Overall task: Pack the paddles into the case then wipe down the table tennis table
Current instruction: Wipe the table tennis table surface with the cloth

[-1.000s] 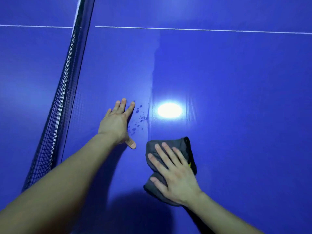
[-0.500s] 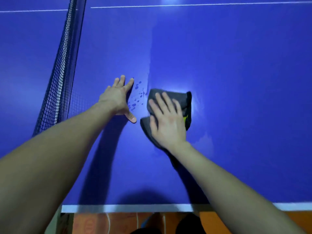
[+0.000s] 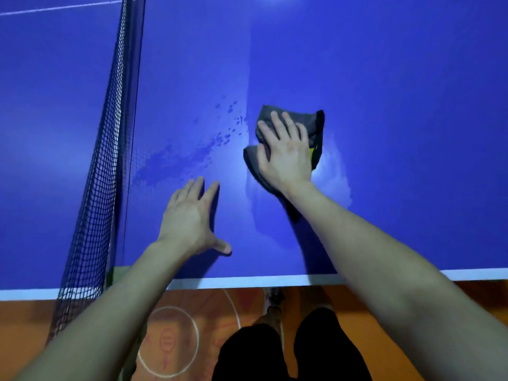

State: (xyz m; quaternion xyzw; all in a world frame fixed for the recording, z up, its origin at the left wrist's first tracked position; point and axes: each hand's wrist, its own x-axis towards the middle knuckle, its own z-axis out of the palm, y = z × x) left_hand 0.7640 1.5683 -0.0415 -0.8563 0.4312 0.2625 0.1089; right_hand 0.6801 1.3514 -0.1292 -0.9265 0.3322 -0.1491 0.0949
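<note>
A: L hand (image 3: 192,215), where's it sitting now?
B: Lying flat on the table (image 3: 384,105), having slid back twd the near edge (image 3: 247,281), off the droplets (image 3: 228,133). Fingers straight, close together, thumb splaying out.
A: R hand (image 3: 286,152)?
B: Still pressing the cloth (image 3: 310,121) just right of the droplets, well apart from the net (image 3: 101,160); fingers straight, slightly spread.

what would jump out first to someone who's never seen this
The deep blue table tennis table fills the view, and right of centre the right hand presses a crumpled dark grey cloth onto it. Just left of the cloth lies a scatter of dark wet splotches, with the left hand spread flat on the surface nearer the table's white edge. A black mesh net runs up the left side.
</note>
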